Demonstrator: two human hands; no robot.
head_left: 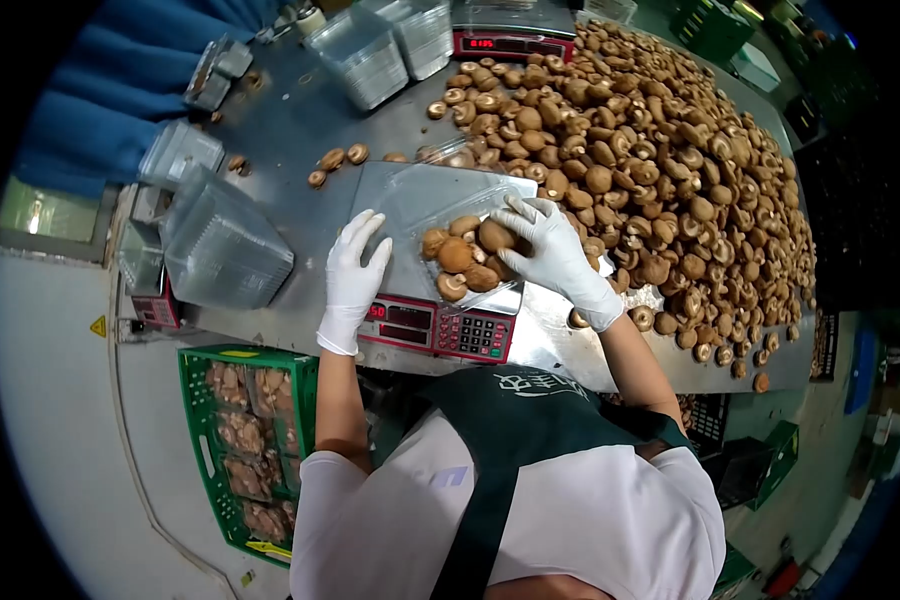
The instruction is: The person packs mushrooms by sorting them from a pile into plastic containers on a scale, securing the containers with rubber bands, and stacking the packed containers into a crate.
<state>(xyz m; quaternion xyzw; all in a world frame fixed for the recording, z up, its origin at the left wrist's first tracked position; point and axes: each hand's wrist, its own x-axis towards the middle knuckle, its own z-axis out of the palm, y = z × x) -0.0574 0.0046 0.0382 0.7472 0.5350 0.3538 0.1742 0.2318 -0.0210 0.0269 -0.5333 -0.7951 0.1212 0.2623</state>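
A clear plastic punnet with its lid folded open rests on the platform [370,190] of a red-edged weighing scale [407,325]. Several brown shiitake mushrooms [456,255] lie in the punnet. My right hand [553,250], in a white glove, reaches in from the right, with thumb and fingers around a mushroom [495,235] at the punnet's right side. At the scale's left edge is my left hand [355,272], gloved too, its fingers spread and nothing in them. The scale's display is partly legible, ending in "50".
A large heap of shiitake mushrooms [660,170] covers the right of the metal table. Stacks of clear punnets [225,240] stand at the left and more [360,60] at the back, beside a second scale [515,45]. Below left, a green crate [198,440] holds packed mushrooms.
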